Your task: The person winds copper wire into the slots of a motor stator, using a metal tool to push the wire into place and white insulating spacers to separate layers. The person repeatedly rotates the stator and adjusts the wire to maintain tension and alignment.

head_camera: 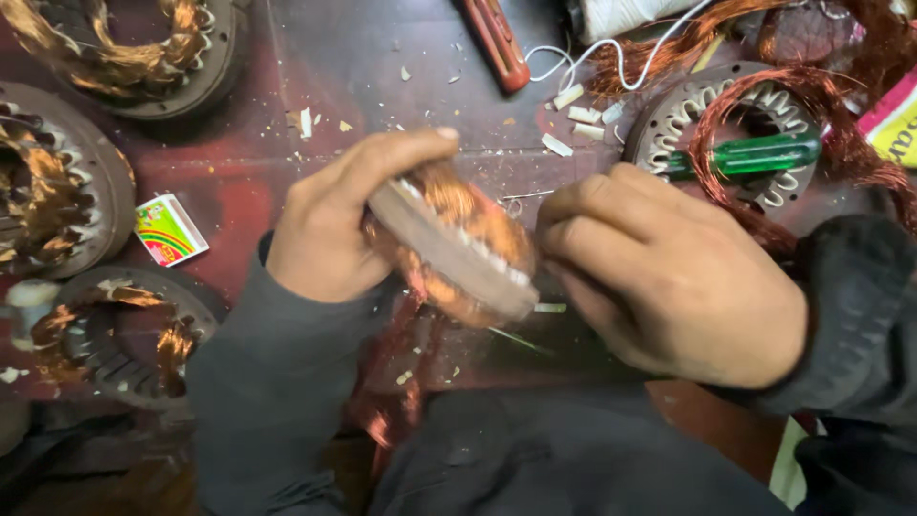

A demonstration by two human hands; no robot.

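Head view looks down on a round motor core (pixel 457 250), held tilted on edge between both hands above the dark red bench (pixel 239 182). Left hand (pixel 334 225) wraps its upper left rim, thumb laid along the edge; right hand (pixel 659 277) is curled tight against its right side, nearer the copper windings (pixel 458 205). Grey ring, white slot liners, blurred.

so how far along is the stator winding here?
Done, it seems: three wound stators lie at left. In hand: left hand and right hand grip a stator with copper coils in. Left: the stator under the green screwdriver has loose wire, slots bare.
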